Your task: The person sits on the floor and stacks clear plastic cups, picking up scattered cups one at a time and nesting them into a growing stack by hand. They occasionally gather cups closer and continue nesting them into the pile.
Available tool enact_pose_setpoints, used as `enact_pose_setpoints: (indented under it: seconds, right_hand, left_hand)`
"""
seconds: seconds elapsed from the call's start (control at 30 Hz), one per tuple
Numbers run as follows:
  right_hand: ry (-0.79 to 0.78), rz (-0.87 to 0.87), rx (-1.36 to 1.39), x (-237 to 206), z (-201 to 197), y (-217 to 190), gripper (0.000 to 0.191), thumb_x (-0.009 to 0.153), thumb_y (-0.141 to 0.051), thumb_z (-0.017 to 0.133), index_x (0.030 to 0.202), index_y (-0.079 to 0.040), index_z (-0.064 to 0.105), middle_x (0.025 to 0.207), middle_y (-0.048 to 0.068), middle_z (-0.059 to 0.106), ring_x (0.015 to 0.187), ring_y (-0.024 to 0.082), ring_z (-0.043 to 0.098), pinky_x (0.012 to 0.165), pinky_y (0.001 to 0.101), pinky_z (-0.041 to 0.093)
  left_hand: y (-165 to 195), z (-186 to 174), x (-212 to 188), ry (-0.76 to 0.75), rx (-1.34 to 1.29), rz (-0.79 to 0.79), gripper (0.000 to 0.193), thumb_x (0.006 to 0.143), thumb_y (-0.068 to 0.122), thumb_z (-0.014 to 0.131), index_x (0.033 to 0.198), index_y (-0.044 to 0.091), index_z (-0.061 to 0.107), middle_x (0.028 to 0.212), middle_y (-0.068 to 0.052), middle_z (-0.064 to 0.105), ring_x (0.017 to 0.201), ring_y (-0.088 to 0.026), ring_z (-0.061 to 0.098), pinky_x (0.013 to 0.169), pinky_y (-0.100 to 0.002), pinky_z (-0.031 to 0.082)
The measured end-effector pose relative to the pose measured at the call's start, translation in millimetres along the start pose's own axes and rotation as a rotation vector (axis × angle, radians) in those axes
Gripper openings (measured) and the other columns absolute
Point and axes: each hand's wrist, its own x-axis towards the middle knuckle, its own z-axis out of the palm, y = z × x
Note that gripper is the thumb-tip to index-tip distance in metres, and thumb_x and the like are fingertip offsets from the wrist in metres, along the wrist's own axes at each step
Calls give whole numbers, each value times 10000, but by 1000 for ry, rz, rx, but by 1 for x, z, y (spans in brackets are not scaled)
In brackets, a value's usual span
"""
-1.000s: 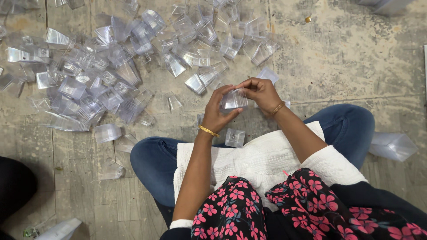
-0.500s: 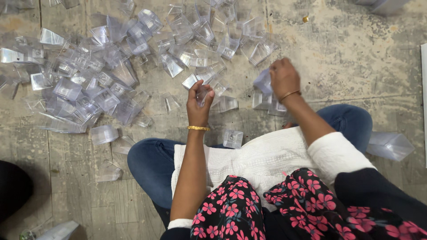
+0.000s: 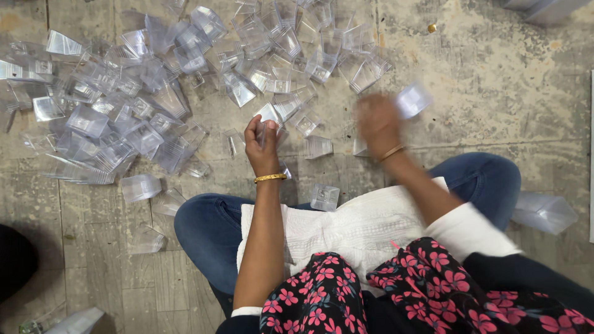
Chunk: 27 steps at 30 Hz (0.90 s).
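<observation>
The concrete floor (image 3: 495, 80) fills the view, worn and stained, and a person sits on it cross-legged in blue jeans (image 3: 210, 229) with a white cloth (image 3: 346, 229) spread over the lap. Beyond the hands, up and to the left of them, a wide heap of clear plastic containers (image 3: 148, 105) lies scattered across the floor, many tipped on their sides and overlapping. A larger clear plastic piece (image 3: 544, 211) lies on the floor well out to the right of the right arm, past the knee.

The left hand (image 3: 263, 145) is raised just above the knee, fingers curled narrowly around a small clear container (image 3: 270, 128); a gold bangle (image 3: 270, 178) sits on that wrist. The right hand (image 3: 378, 124) is blurred with motion, level with the left hand and apart from it; a clear container piece (image 3: 413, 99) shows at its fingertips on the far side, and the fingers seem closed on it, though the blur keeps this from being certain. A thin bangle (image 3: 392, 152) circles that wrist.

Between the two hands a few loose containers (image 3: 317, 147) stand on the floor. One more small container (image 3: 325, 196) rests at the edge of the cloth, just below and between the wrists.
</observation>
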Motion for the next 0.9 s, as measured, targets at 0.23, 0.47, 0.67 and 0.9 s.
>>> enact_pose_setpoints:
  seconds: [0.23, 0.47, 0.67, 0.9]
  right_hand:
    - [-131, 194, 149, -32, 50, -70, 336, 848, -287, 783, 936, -6, 622, 971, 215, 643, 874, 392, 648, 771, 480, 538]
    - [-367, 696, 872, -23, 22, -16, 111, 895, -158, 741, 966, -74, 754, 897, 112, 756, 735, 185, 717, 658, 318, 602]
    - [23, 217, 37, -23, 8, -9, 493, 892, -250, 856, 1323, -155, 635, 1388, 188, 559, 1331, 368, 516, 1133, 533, 458]
    - [-180, 615, 20, -3, -30, 97, 1208, 647, -214, 911, 1672, -230, 273, 1480, 240, 400, 1302, 421, 543, 1060, 521, 530]
  left_hand:
    - [-14, -8, 0, -45, 118, 26, 487, 938, 290, 773, 1314, 22, 620, 1218, -87, 612, 1078, -141, 615, 872, -296, 591]
    - [-1, 17, -15, -547, 316, -267, 486, 944, 397, 691, 1359, 145, 654, 1340, -81, 609, 1092, -159, 624, 875, -281, 550]
    - [28, 25, -31, -621, 84, -458, 434, 1024, 452, 535, 1289, 129, 654, 1317, -72, 569, 1134, -171, 616, 862, -413, 645]
    - [14, 18, -19, -557, 53, -416, 459, 1034, 493, 460, 1277, 124, 582, 1218, -88, 652, 1122, -228, 652, 889, -417, 612]
